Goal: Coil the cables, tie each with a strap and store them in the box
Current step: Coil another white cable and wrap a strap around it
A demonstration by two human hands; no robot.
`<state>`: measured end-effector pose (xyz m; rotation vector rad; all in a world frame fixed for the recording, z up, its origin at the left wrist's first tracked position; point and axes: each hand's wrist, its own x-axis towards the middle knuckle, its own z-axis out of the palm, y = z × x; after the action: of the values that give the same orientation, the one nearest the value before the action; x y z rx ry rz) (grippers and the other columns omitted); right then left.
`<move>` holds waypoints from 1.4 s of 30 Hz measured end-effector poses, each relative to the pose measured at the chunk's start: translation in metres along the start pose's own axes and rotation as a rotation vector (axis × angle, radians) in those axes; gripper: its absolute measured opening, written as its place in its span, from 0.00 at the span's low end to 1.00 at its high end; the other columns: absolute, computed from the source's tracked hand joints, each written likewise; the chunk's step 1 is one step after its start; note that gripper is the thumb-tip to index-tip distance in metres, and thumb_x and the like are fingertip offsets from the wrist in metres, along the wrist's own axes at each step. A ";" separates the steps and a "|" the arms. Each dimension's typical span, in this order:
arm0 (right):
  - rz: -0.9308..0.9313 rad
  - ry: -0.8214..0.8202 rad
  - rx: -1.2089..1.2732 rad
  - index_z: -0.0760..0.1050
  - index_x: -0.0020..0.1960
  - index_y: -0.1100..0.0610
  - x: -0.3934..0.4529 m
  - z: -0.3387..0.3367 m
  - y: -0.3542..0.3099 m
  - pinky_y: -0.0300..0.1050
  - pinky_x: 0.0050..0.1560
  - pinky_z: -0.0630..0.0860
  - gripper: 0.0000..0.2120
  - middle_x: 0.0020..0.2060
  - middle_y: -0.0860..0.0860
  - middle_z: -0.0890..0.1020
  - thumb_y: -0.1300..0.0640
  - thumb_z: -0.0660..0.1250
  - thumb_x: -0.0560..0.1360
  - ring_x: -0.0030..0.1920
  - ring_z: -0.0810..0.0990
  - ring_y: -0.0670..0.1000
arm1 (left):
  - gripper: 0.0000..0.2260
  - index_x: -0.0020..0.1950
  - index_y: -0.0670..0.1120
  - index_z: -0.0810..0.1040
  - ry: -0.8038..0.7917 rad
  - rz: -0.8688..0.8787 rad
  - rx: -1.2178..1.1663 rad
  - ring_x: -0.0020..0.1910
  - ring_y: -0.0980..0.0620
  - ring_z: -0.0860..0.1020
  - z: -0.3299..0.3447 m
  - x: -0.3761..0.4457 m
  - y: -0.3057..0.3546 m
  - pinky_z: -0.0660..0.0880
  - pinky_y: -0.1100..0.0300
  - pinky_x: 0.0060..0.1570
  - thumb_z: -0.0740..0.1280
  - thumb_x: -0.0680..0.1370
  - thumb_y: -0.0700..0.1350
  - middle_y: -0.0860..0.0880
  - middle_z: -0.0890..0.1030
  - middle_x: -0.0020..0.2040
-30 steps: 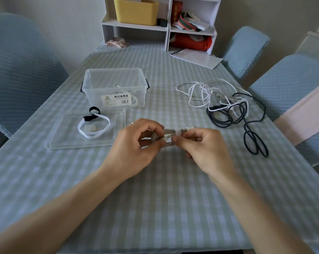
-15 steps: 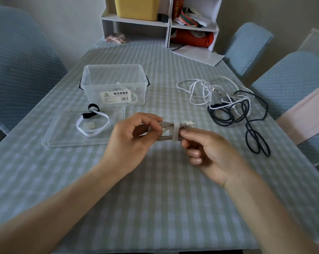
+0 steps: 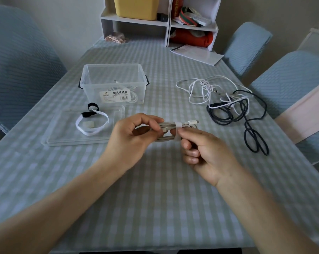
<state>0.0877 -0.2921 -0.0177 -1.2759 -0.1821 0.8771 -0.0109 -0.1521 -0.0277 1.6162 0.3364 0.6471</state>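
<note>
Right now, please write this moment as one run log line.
step: tying strap | left hand: holds coiled white cable | right hand: pinches strap | box: open

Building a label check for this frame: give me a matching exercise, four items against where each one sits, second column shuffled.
Items
1. coiled white cable
2. black cable
3. loose white strap
4. white paper sheet

Places
A. on the clear lid, in front of the clear box
B. held between the left hand and the right hand
C. at the far end of the table, by the white shelf
D. tangled with a white cable on the table's right side

Pairs: 1-B, 2-D, 3-A, 4-C
</note>
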 end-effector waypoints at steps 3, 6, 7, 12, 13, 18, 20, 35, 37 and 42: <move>-0.059 0.009 -0.061 0.82 0.41 0.60 -0.002 0.000 0.000 0.35 0.19 0.56 0.08 0.20 0.49 0.68 0.60 0.67 0.77 0.19 0.60 0.44 | 0.11 0.38 0.43 0.79 0.003 -0.042 -0.046 0.48 0.51 0.85 -0.001 0.000 0.000 0.80 0.55 0.55 0.70 0.73 0.28 0.49 0.86 0.48; -0.114 0.032 -0.143 0.81 0.41 0.61 -0.002 0.000 0.002 0.34 0.20 0.55 0.08 0.19 0.50 0.68 0.60 0.68 0.77 0.18 0.60 0.44 | 0.05 0.45 0.44 0.81 -0.035 -0.042 -0.009 0.46 0.49 0.85 0.000 -0.001 0.002 0.81 0.54 0.52 0.72 0.75 0.34 0.48 0.86 0.45; -0.130 0.033 -0.182 0.81 0.40 0.61 -0.002 0.000 0.003 0.34 0.20 0.55 0.08 0.19 0.51 0.69 0.60 0.68 0.77 0.18 0.60 0.45 | 0.04 0.46 0.45 0.82 -0.045 -0.020 0.047 0.44 0.51 0.85 0.000 -0.002 0.002 0.80 0.57 0.49 0.72 0.75 0.36 0.49 0.86 0.44; -0.221 0.072 -0.389 0.83 0.41 0.63 -0.006 0.002 0.006 0.35 0.21 0.57 0.09 0.19 0.52 0.70 0.59 0.69 0.77 0.19 0.63 0.45 | 0.06 0.46 0.50 0.85 -0.032 0.198 0.364 0.39 0.59 0.83 0.001 -0.005 0.001 0.76 0.69 0.39 0.73 0.76 0.39 0.57 0.85 0.40; -0.241 0.089 -0.405 0.83 0.40 0.62 -0.006 0.002 0.007 0.35 0.21 0.58 0.10 0.18 0.52 0.70 0.59 0.69 0.77 0.19 0.63 0.45 | 0.05 0.47 0.49 0.85 -0.040 0.261 0.415 0.40 0.58 0.83 0.001 -0.005 -0.001 0.77 0.68 0.39 0.74 0.75 0.39 0.57 0.84 0.41; -0.403 0.137 -0.606 0.79 0.35 0.69 -0.007 -0.002 0.009 0.36 0.24 0.62 0.15 0.17 0.54 0.69 0.60 0.69 0.77 0.20 0.65 0.47 | 0.07 0.50 0.45 0.86 -0.072 0.437 0.568 0.40 0.60 0.81 -0.001 -0.004 -0.010 0.78 0.66 0.39 0.73 0.72 0.43 0.54 0.84 0.42; -0.409 0.127 -0.626 0.80 0.36 0.67 -0.009 -0.002 0.009 0.36 0.24 0.62 0.15 0.18 0.53 0.71 0.58 0.69 0.77 0.20 0.65 0.46 | 0.07 0.50 0.44 0.86 -0.046 0.480 0.593 0.40 0.60 0.81 0.001 -0.004 -0.013 0.78 0.65 0.39 0.72 0.73 0.42 0.53 0.84 0.42; -0.301 0.088 -0.323 0.82 0.37 0.62 -0.007 0.001 0.005 0.37 0.21 0.58 0.07 0.18 0.51 0.67 0.62 0.72 0.74 0.20 0.61 0.47 | 0.07 0.50 0.43 0.85 0.040 0.519 0.520 0.42 0.59 0.82 0.001 -0.006 -0.009 0.78 0.62 0.42 0.73 0.72 0.39 0.53 0.84 0.43; -0.351 0.086 -0.373 0.83 0.39 0.62 -0.008 0.001 0.005 0.37 0.22 0.59 0.07 0.19 0.51 0.68 0.61 0.72 0.75 0.20 0.62 0.47 | 0.07 0.50 0.43 0.85 0.031 0.512 0.516 0.42 0.58 0.82 0.000 -0.007 -0.009 0.79 0.61 0.42 0.73 0.72 0.40 0.54 0.84 0.43; -0.349 0.018 -0.454 0.83 0.38 0.57 -0.011 0.004 0.006 0.38 0.22 0.61 0.09 0.23 0.53 0.76 0.57 0.71 0.76 0.21 0.64 0.47 | 0.07 0.50 0.42 0.85 0.057 0.504 0.513 0.43 0.59 0.82 -0.002 -0.005 -0.010 0.78 0.63 0.43 0.75 0.73 0.37 0.54 0.84 0.44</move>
<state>0.0755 -0.2961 -0.0184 -1.6092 -0.5972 0.5367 -0.0143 -0.1519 -0.0383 2.2068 0.1356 1.0501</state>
